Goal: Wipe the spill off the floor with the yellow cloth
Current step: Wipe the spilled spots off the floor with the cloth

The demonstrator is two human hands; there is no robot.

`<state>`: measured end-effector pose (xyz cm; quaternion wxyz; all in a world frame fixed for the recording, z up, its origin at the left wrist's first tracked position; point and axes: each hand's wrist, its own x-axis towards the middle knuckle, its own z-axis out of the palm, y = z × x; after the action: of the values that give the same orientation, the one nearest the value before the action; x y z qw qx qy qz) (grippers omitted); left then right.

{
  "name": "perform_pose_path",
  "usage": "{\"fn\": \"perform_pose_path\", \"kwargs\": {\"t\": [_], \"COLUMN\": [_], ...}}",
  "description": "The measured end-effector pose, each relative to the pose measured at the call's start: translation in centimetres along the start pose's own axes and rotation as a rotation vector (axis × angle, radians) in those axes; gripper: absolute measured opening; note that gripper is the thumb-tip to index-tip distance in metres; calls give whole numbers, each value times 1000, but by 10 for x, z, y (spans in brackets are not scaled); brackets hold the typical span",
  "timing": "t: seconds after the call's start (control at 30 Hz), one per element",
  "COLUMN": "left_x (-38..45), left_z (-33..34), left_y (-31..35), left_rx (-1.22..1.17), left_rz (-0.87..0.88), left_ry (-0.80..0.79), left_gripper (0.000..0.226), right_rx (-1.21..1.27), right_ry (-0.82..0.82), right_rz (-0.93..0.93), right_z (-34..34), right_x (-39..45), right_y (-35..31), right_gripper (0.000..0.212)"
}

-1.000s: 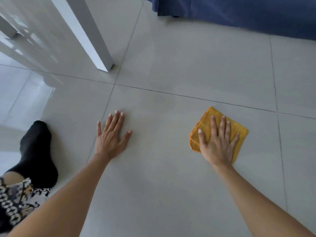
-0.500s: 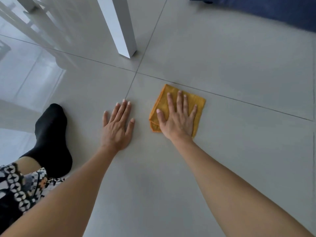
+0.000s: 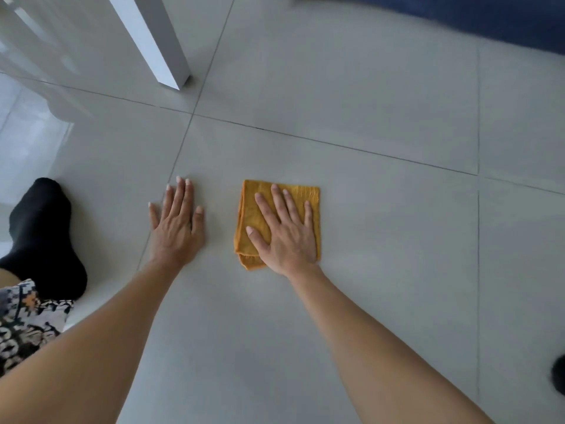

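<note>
right hand [image 3: 286,237]: flat, fingers spread, palm pressing down on the yellow cloth [image 3: 253,215]. Not gripping, just pinning it to the floor.
left hand [image 3: 177,228]: flat on the bare tile, fingers loosely together, holding nothing. Looks like a brace for body weight.
cloth position: folded into a rough square on the floor [image 3: 382,240], just right of the left hand, a strip of bare tile between them.
cloth axis: slightly longer front-to-back than side-to-side, folded edge on the left side.
nearer hand: right, already on top of it. Left stays out of the wiping lane.
spill: can't make out any wet patch on the tile, too glossy to tell.
step, my read: mid-wipe, sideways strokes over this tile.
other: white furniture leg [image 3: 159,41] well ahead to the left, black sock [image 3: 42,237] on the far left, both clear of the cloth.
risk: cloth may bunch at the folded edge when pushed left.
</note>
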<state>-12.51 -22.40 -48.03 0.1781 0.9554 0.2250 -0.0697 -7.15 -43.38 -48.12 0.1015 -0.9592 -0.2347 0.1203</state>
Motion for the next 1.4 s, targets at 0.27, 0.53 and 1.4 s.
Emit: {"fn": "perform_pose_path", "kwargs": {"t": [0.27, 0.53, 1.4], "left_x": [-50, -75, -67], "left_z": [22, 47, 7], "left_y": [49, 103, -3], "left_rx": [23, 59, 114], "left_rz": [147, 239, 160], "left_ry": [-63, -102, -68], "left_gripper": [64, 66, 71], "right_rx": [-33, -31, 12], "right_ry": [60, 95, 128], "right_rz": [205, 386, 473], "right_z": [-17, -38, 2], "right_x": [-54, -108, -97], "right_y": [111, 211, 70], "right_gripper": [69, 70, 70]}}
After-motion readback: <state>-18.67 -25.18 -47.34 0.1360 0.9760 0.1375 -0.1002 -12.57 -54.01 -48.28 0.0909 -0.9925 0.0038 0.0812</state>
